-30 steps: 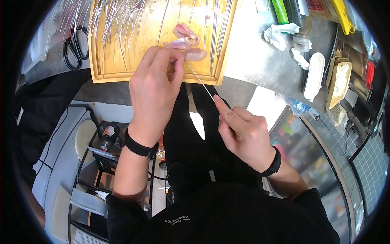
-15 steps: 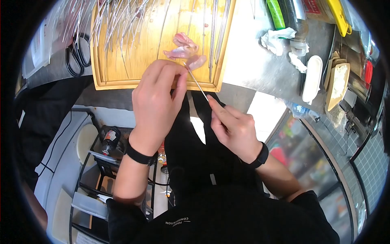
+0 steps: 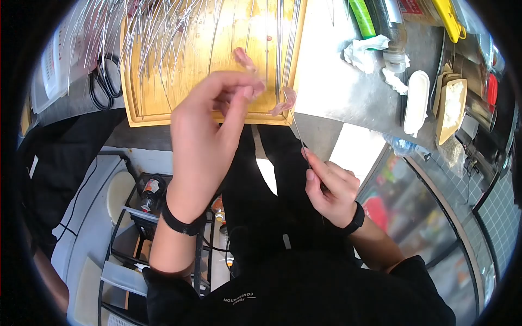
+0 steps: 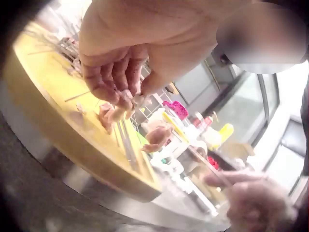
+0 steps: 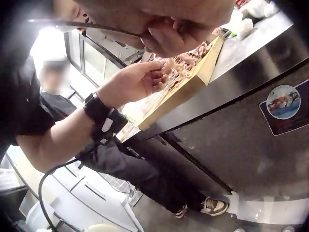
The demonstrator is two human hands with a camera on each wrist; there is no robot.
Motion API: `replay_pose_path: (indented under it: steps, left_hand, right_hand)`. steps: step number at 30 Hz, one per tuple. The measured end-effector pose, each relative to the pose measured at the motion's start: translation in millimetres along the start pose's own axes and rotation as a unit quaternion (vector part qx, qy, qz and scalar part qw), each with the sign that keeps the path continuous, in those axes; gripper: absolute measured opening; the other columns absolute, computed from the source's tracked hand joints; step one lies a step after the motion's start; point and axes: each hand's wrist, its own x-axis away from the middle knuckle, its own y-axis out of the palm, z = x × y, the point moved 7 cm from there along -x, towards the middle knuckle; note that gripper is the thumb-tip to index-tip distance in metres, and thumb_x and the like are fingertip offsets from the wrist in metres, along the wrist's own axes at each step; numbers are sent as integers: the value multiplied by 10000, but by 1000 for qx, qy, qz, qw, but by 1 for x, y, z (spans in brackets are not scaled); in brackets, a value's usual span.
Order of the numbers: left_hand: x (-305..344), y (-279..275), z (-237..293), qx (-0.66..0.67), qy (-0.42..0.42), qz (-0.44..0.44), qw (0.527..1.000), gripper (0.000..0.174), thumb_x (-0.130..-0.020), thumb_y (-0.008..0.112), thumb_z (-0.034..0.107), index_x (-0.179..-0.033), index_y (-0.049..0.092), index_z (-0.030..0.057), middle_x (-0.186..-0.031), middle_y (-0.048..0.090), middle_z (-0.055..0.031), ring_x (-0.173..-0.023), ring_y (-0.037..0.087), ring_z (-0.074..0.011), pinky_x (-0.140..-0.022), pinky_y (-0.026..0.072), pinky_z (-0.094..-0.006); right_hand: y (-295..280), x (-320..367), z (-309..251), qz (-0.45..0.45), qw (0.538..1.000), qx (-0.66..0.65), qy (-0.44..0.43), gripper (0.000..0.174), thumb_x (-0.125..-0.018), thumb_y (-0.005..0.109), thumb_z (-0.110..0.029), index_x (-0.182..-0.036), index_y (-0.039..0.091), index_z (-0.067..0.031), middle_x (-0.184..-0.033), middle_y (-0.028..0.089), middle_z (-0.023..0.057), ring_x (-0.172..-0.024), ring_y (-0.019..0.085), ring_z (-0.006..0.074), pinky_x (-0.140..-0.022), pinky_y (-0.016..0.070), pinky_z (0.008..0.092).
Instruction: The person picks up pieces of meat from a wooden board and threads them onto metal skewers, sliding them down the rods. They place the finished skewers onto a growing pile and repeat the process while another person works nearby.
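My right hand (image 3: 333, 190) grips a thin metal skewer (image 3: 299, 133). Near the skewer's far end is a piece of raw meat (image 3: 284, 102), over the front right corner of the wooden board (image 3: 179, 120); the left wrist view shows this meat piece (image 4: 158, 137) hanging from the skewer. With bent fingers and thumb, my left hand (image 3: 209, 117) pinches another pink piece of meat (image 3: 259, 87), blurred in the head view, low over the board. A further strip of meat (image 3: 243, 58) lies on the board just beyond the left fingertips.
Many loose metal skewers (image 3: 163, 43) cover the board's left, with a bundle (image 3: 283, 43) along its right edge. Black-handled scissors (image 3: 103, 84) lie left of it. Crumpled tissue (image 3: 364, 54), a white tray (image 3: 416, 103) and a bottle (image 3: 394, 32) are at right.
The skewer has swung right and now carries a meat piece near its end. My left hand has left the skewer tip and picked up another piece from the board.
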Motion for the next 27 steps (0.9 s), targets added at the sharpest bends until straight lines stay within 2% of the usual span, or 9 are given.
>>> replay_pose_path:
  steps: [1, 2, 4, 7, 9, 11, 13, 22, 27]
  left_hand:
    - [1, 7, -9, 75, -52, -37, 995, 86, -930, 681, 17, -1013, 685, -2, -901, 642, -105, -711, 649, -270, -668, 521, -327]
    - [-1, 7, -13, 74, -51, -38, 995, 86, -930, 681, 17, -1013, 685, -2, -901, 642, -105, -711, 649, -270, -668, 521, -327]
    - [-5, 5, -4, -190, 72, -18, 979, 94, -944, 662, 14, -1034, 682, -5, -939, 655, -117, -690, 657, -243, -665, 525, -322]
    - [-5, -2, -4, -170, 50, 45, 983, 115, -925, 666, -5, -1039, 677, -3, -949, 650, -124, -711, 656, -274, -691, 530, -348]
    - [-2, -7, -3, -178, 43, 34, 982, 135, -908, 676, -12, -1042, 678, 5, -943, 644, -121, -746, 654, -284, -703, 530, -356]
    - [0, -13, -7, -187, 39, 26, 981, 156, -892, 687, -18, -1044, 678, 13, -937, 638, -117, -782, 652, -295, -714, 529, -363]
    - [4, -12, -7, -214, 94, 8, 972, 169, -852, 718, -29, -1011, 686, 22, -916, 632, -111, -843, 640, -294, -715, 529, -365]
    - [11, -15, -20, -174, 46, 51, 982, 146, -811, 746, -60, -913, 677, 16, -886, 635, -97, -844, 645, -269, -692, 542, -347]
    - [12, -17, -20, -168, 83, 70, 980, 156, -803, 739, -76, -910, 680, 22, -896, 650, -88, -820, 654, -251, -680, 554, -336]
  right_hand:
    - [0, 0, 0, 1, 1000, -9, 2, 464, -824, 672, 98, -1280, 686, 13, -596, 497, 58, -460, 472, 117, -453, 391, 263]
    - [-1, 0, 1, 3, 1000, -17, 5, 458, -823, 673, 100, -1273, 688, 17, -602, 509, 61, -464, 479, 115, -455, 395, 262]
    - [0, -2, 2, 0, 1000, -21, 7, 451, -825, 671, 100, -1269, 690, 17, -606, 517, 62, -465, 484, 116, -456, 399, 263]
    - [-1, -7, 0, -31, 999, -11, 31, 430, -833, 657, 107, -1255, 693, 30, -617, 546, 71, -487, 517, 115, -493, 431, 254]
    - [3, -7, 2, -60, 997, 0, 51, 415, -839, 646, 114, -1245, 693, 45, -624, 567, 79, -508, 545, 112, -528, 460, 244]
    - [4, -8, 0, -27, 1000, -3, 12, 440, -832, 673, 84, -1268, 685, 19, -615, 517, 62, -473, 499, 128, -466, 423, 281]
    - [7, -9, -3, -55, 998, 7, 6, 447, -833, 681, 73, -1277, 677, 18, -624, 512, 61, -485, 509, 138, -473, 436, 287]
    - [32, -28, -14, -147, 985, 79, -43, 439, -858, 701, -4, -1294, 656, 11, -668, 492, 59, -529, 549, 173, -498, 487, 310]
    - [36, -29, -16, -155, 982, 95, -47, 426, -859, 697, -6, -1283, 662, 16, -669, 500, 65, -522, 551, 178, -498, 490, 312]
